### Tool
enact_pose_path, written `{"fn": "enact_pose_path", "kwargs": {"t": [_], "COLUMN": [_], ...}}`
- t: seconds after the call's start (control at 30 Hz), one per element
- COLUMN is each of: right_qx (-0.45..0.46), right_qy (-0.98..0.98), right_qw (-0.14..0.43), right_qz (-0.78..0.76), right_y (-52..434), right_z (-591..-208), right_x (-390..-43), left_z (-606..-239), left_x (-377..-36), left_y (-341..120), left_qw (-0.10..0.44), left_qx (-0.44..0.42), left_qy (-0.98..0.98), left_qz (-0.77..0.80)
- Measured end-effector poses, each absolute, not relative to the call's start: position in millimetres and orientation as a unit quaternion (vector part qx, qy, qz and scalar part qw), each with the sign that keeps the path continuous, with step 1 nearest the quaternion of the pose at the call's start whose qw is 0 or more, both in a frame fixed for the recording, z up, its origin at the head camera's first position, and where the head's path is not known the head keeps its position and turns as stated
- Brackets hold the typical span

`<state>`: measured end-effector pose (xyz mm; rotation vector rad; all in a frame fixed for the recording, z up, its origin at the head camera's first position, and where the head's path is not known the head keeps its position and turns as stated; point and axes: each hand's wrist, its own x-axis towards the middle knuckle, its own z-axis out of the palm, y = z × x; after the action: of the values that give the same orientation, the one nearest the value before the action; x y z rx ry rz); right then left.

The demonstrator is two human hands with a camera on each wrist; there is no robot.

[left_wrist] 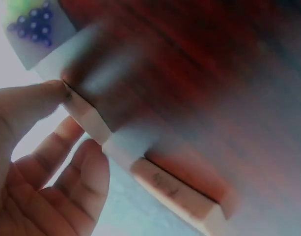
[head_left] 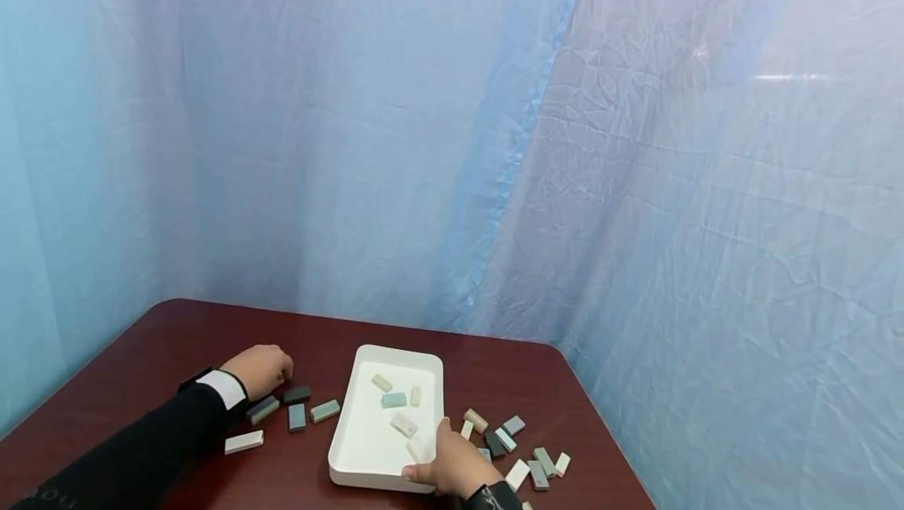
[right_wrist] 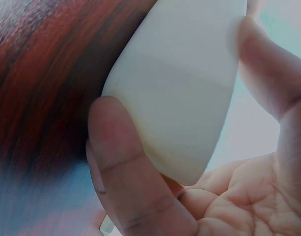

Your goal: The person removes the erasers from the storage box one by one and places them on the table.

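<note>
At the left of the table my left hand (head_left: 263, 369) is low over the surface, beside a dark block (head_left: 297, 395). In the left wrist view its thumb and curled fingers pinch a small pale-edged block (left_wrist: 89, 118); another block with a purple grape picture (left_wrist: 35, 27) lies beside it. My right hand (head_left: 459, 459) grips the near right corner of a white tray (head_left: 353, 447), thumb over the rim. In the right wrist view, fingers (right_wrist: 118, 152) wrap the tray's outer wall (right_wrist: 175, 83). Inside the tray lie several pale blocks (head_left: 403, 424) and one light-green block (head_left: 394, 399).
Several blocks (head_left: 325, 411) lie between the left forearm and the tray, with a white one (head_left: 243, 442) nearer the front. More loose blocks (head_left: 544, 460) are scattered right of the tray. Blue curtains (head_left: 395, 141) hang behind the dark red table (head_left: 212, 329).
</note>
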<state>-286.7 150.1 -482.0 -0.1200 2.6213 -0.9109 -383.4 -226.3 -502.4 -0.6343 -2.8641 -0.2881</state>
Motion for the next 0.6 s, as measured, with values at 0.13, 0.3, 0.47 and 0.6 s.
{"fn": "enact_pose_path", "kwargs": {"t": [0.13,0.3,0.47,0.6], "right_qx": [-0.041,-0.035,-0.036,-0.043], "right_qy": [0.929,0.928,0.929,0.934], "right_qw": [0.182,0.186,0.184,0.178], "right_qz": [-0.319,-0.321,-0.320,-0.307], "right_y": [150,151,150,149], "right_z": [-483,-484,-481,-480], "right_x": [-287,-287,-286,-286], "left_z": [-502,-491,-477,-471], "left_x": [-381,-372,-359,-351], "left_y": [-208,-167,-124,-97], "left_qw": [0.132,0.151,0.161,0.132], "left_qx": [-0.215,-0.240,-0.286,-0.343], "left_qy": [-0.967,-0.959,-0.945,-0.930], "left_qz": [-0.038,-0.024,-0.017,-0.025]}}
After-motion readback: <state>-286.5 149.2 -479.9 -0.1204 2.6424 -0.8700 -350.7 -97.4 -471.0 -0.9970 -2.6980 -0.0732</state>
